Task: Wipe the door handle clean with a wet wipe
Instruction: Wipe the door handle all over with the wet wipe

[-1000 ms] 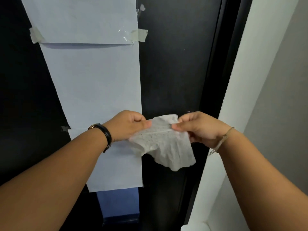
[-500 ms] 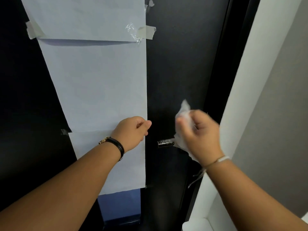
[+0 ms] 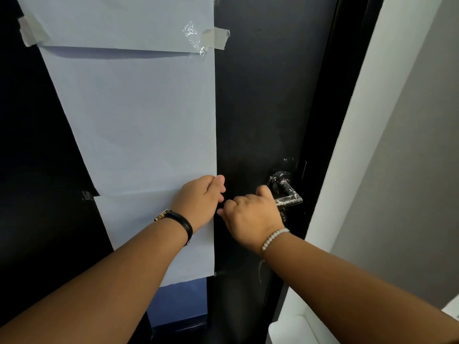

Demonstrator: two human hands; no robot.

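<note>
White paper sheets [image 3: 139,115] taped on black door [image 3: 263,95], left and centre of frame. Left hand [image 3: 200,201], centre, fingers curled loosely together, empty, by the paper's right edge. Right hand [image 3: 250,214], just right of it, fist clamped around door handle [image 3: 289,198], centre right. Wet wipe hidden, can't tell where. Handle's lever looks speckled white.

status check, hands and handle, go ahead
Right hand closed on door handle, wipe not visible. Left hand resting at paper edge on door. Handle looks speckled white. Nothing in the way.
</note>
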